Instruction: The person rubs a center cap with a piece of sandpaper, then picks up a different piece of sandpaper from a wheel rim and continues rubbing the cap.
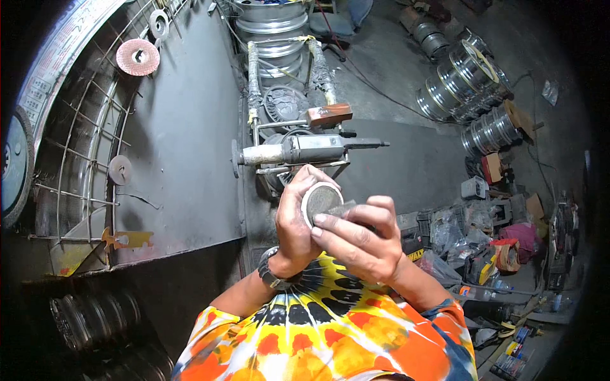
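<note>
My left hand point(296, 219) is wrapped round a small round disc point(323, 200) with a pale rim and a grey, rough face. Between the thumb and fingers of my right hand point(359, 238) is a thin grey piece point(341, 209), which touches or overlaps the face of the disc. Just beyond my hands, a long power tool point(319, 147) lies across a metal frame, its wheel at the left end. A reddish-brown block point(329, 114) rests on the frame behind the tool.
A grey panel point(190, 127) stands at my left, beside a wire rack point(95, 159) with discs. Stacked metal wheel rims point(464, 79) lie at the right. Bags and loose items point(457, 232) cover the right floor. A cable point(375, 87) crosses the floor.
</note>
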Available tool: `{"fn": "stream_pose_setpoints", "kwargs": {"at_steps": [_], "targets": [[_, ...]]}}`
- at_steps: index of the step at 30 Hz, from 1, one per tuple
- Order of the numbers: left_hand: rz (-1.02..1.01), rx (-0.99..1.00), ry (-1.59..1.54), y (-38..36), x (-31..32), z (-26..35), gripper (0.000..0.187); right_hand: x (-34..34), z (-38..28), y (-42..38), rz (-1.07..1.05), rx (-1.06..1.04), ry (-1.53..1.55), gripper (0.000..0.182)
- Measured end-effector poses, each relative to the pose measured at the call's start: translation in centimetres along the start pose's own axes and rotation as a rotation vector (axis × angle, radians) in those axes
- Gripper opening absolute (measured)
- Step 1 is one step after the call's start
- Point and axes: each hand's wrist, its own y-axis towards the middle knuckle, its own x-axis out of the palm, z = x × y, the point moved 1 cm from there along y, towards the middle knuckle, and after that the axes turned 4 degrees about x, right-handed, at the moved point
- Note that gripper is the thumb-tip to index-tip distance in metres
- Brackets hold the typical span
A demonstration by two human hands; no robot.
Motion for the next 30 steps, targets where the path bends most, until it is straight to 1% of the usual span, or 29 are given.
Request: {"fn": "stream_pose_setpoints", "kwargs": {"at_steps": [1,2,4,6,7,8,10,12,14,16,19,20,22,24,26,28,29,30], "targets": [[0.003,0.039,-0.017,-0.1,0.5,-0.1,0.036,0.3,0.9,-0.2,0.024,0.012,-0.003,0.034],[0.002,0.036,-0.016,-0.3,0.6,-0.2,0.036,0.6,1.8,-0.5,0.047,0.024,-0.007,0.033],[0.011,0.077,0.003,-0.5,0.7,-0.3,0.036,0.4,1.3,-0.2,0.063,0.047,-0.021,0.032],[-0.006,0.04,0.014,-0.5,0.8,-0.1,0.036,0.1,-0.2,-0.5,0.026,0.025,0.037,0.032],[0.024,0.014,-0.05,-0.5,1.0,-0.2,0.035,0.2,0.3,-0.7,0.039,-0.01,0.029,0.033],[0.049,-0.015,-0.114,-0.6,1.2,-0.4,0.035,0.3,1.1,-1.1,0.043,0.032,-0.002,0.034],[0.043,0.013,-0.109,-0.8,1.4,-0.4,0.034,0.1,1.6,-1.2,0.066,0.09,-0.011,0.035],[-0.011,0.055,0.088,-0.9,1.4,0.1,0.033,-0.2,-0.1,-1.1,0.051,0.02,0.055,0.035],[-0.016,0.019,0.056,-0.9,1.4,-0.3,0.033,-0.2,0.5,-1.5,0.061,0.072,0.023,0.034],[0.041,-0.024,-0.114,-1.1,1.7,-0.8,0.034,0.0,1.3,-1.7,0.091,0.122,-0.005,0.034],[0.018,0.013,-0.059,-0.9,1.7,-0.6,0.034,-0.5,-0.7,-1.6,0.066,0.049,0.039,0.032],[0.006,0.032,-0.033,-0.9,1.7,-0.6,0.035,-0.4,-0.2,-1.8,0.069,0.053,0.036,0.032],[0.0,0.022,-0.019,-1.0,1.7,-0.6,0.035,-0.2,1.4,-2.1,0.103,0.128,-0.016,0.033],[0.008,0.015,0.008,-0.9,1.5,-0.5,0.035,-0.7,-0.3,-1.7,0.066,0.073,0.009,0.032],[-0.02,-0.001,0.033,-0.9,1.5,-0.2,0.034,-0.8,-0.4,-1.7,0.071,0.019,0.014,0.033],[0.066,-0.053,-0.152,-1.1,1.9,-0.5,0.033,-0.4,1.3,-2.0,0.097,0.12,-0.011,0.034],[0.009,-0.011,-0.083,-1.0,1.6,-0.5,0.033,-0.8,0.1,-1.9,0.064,0.057,-0.027,0.034],[0.013,-0.015,-0.083,-1.1,1.6,-0.5,0.033,-0.8,-0.7,-1.8,0.058,0.018,0.02,0.033]]}}
